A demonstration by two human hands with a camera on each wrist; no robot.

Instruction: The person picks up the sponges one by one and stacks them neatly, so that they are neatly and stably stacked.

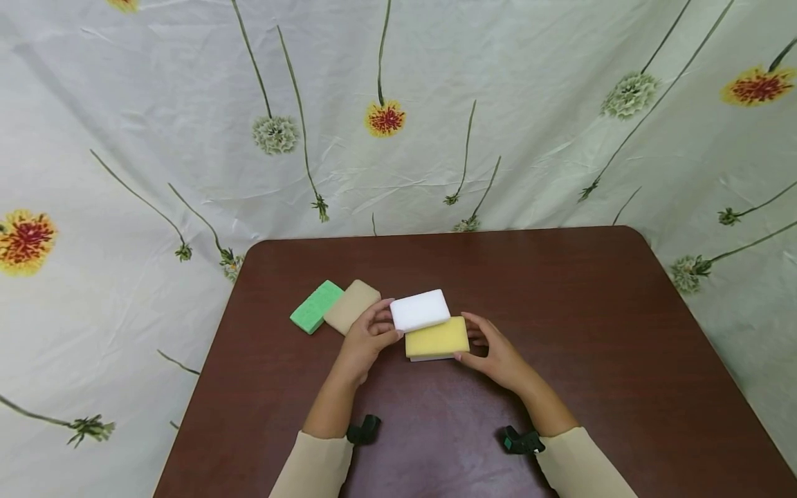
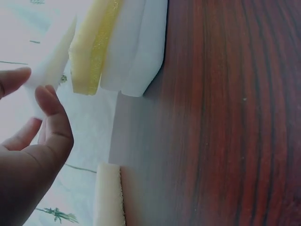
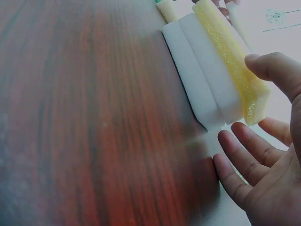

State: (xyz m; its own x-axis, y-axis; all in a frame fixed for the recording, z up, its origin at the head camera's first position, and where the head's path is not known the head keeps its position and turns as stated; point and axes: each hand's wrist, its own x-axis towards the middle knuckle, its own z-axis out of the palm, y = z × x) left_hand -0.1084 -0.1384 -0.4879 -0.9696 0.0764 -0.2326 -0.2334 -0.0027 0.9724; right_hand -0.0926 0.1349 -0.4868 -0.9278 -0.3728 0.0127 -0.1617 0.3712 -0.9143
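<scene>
The left hand (image 1: 369, 337) is pinching the white sponge (image 1: 420, 310), the right hand (image 1: 500, 354) the yellow sponge (image 1: 438, 337), both long axes running left-to-right.

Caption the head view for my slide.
Left hand holds a white block, right hand grips a yellow sponge; a green block and beige block lie at left.

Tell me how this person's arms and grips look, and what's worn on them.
The left sleeve and right sleeve are plain beige and stop short of the wrists. Beside them are a left unit and right unit, both black, the right bearing a green patch. The left grip and right grip show no gloves or rings. No cables show.
</scene>
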